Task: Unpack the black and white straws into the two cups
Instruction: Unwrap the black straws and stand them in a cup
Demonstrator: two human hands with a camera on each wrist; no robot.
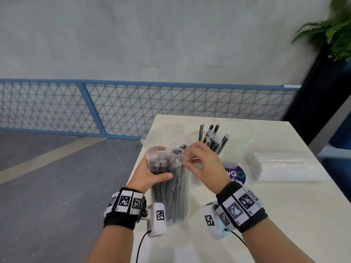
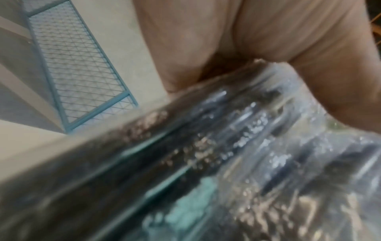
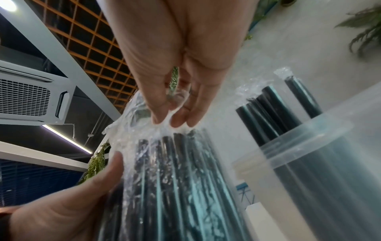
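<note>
Gripping the bag of black straws (image 1: 169,186) upright over the table (image 1: 284,215) edge, the left hand (image 1: 150,173) is wrapped round its middle while the right hand (image 1: 201,164) pinches the crinkled film at its mouth. The film is judged thin and slippery, the straws light and stiff, best drawn by their tops. To the right, a cup (image 1: 218,149) already holds some black straws, and the white straws (image 1: 284,164) lie packed.

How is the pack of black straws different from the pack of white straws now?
The pack of black straws is held upright by the left hand, while the pack of white straws lies flat on the table, untouched. The right hand pinches the black pack's top; the white pack looks sealed. Both are clear plastic bags.
</note>
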